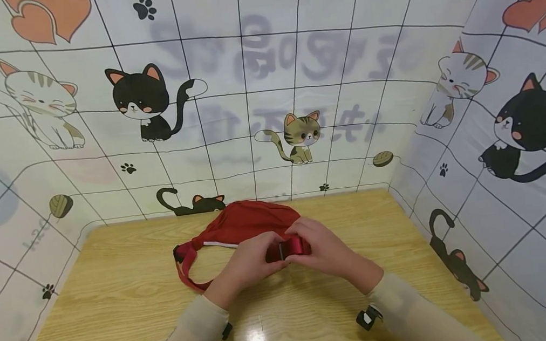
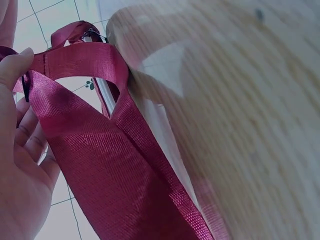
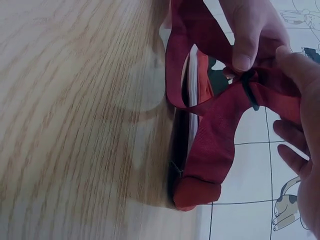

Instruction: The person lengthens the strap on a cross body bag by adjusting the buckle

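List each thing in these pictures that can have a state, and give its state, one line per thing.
Red waist bag: lying on the table, zip side showing.
Red strap: looped, its ends held together above the table.
Buckle: between both hands; joined or not, cannot tell.
Left hand: grip pinching the strap.
Right hand: grip pinching the strap at the buckle.
Wooden table: bearing the bag.

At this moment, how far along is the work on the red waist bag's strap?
The red waist bag already lies flat on the wooden table, its strap looping out to the left. In hand: the left hand and right hand both pinch the strap at its buckle. Whether the buckle is clipped cannot be told, so fastening or adjusting likely remains.
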### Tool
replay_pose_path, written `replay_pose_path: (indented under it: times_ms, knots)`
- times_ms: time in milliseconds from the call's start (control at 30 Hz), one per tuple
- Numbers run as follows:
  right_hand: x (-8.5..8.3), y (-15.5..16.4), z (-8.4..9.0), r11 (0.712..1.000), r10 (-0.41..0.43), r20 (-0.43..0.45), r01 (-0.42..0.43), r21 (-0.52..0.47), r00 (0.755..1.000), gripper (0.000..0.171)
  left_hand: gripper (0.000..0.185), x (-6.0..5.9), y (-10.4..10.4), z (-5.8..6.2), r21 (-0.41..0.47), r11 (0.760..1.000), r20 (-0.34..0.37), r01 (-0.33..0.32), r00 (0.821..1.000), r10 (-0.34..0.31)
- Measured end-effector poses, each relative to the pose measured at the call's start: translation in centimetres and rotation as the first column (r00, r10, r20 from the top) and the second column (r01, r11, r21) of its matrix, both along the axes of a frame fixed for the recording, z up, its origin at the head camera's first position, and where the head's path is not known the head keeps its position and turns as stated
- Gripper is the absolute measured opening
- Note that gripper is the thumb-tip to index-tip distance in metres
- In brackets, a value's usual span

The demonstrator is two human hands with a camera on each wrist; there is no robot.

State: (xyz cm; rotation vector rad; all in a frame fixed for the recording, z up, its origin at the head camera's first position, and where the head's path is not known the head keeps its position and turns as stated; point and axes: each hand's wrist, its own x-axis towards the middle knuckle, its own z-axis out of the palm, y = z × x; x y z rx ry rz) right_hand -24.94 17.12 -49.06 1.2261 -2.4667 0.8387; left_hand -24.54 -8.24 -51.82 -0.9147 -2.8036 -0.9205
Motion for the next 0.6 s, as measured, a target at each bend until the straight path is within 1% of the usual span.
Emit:
replay_pose_path:
  times_ms: [133,267,367,467,600]
  knots:
    - [0.0,-0.2,-0.1,1.0,-0.022,-0.01,0.022,0.014,1.0,0.046,0.043,-0.1,0.0,-0.2,0.006,1.0,0.0,0.005,1.0,-0.005]
    - [0.2,0.1,-0.1,1.0,-0.03,0.006,0.03,-0.003,1.0,0.044,0.039,-0.1,-0.2,-0.1,0.039,0.999,0.026,0.005,1.0,-0.007]
    - [0.2,0.4,-0.3,0.999,-0.018,0.037,0.02,-0.039,0.999,0.043,0.038,-0.2,-0.4,-0.1,0.061,0.998,0.042,0.009,0.999,-0.012]
    - [0.2,0.8,-0.4,0.995,0.0,0.079,0.007,-0.096,0.997,0.043,0.038,-0.2,-0.5,-0.2,0.061,0.998,0.042,0.014,0.999,-0.017]
    - [0.0,1.5,-0.4,0.987,0.028,0.097,-0.012,-0.16,0.995,0.043,0.038,-0.3,-0.8,-0.3,0.052,0.999,0.029,0.012,0.999,-0.013]
